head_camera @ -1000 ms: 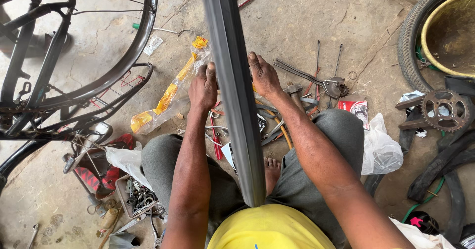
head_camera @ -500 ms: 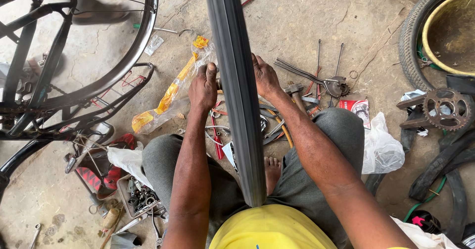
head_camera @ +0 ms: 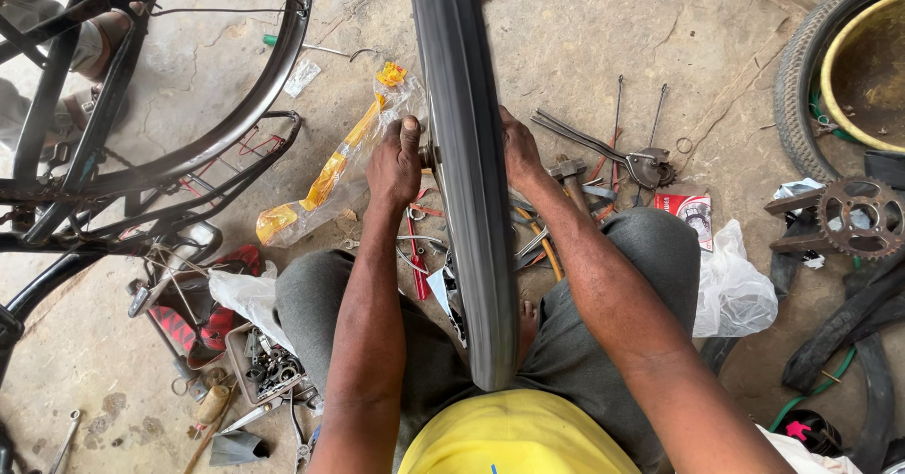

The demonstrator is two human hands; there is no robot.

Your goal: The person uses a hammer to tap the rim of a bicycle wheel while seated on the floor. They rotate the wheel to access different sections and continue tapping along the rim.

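1. Your bicycle wheel (head_camera: 464, 182) stands upright on edge, dead centre between your knees, its black tyre running from the top of the view down to your lap.
2. Your left hand (head_camera: 396, 163) is pressed against the wheel's left side near the hub, fingers curled down together, thumb up top beside the tyre.
3. Your right hand (head_camera: 520, 152) mirrors it on the far side, flat against the tyre wall. So the wheel sits squarely between both sets of fingers.
4. The fingertips on both hands dip behind the tyre; I cannot tell whether they clamp the axle or merely rest on it.
5. The hub itself is almost wholly hidden by the tyre.
6. The wheel's top is cut off by the frame edge.
7. Scattered tools (head_camera: 603, 158) lie just beyond your right hand, and a clear plastic bag (head_camera: 335, 168) beside your left.
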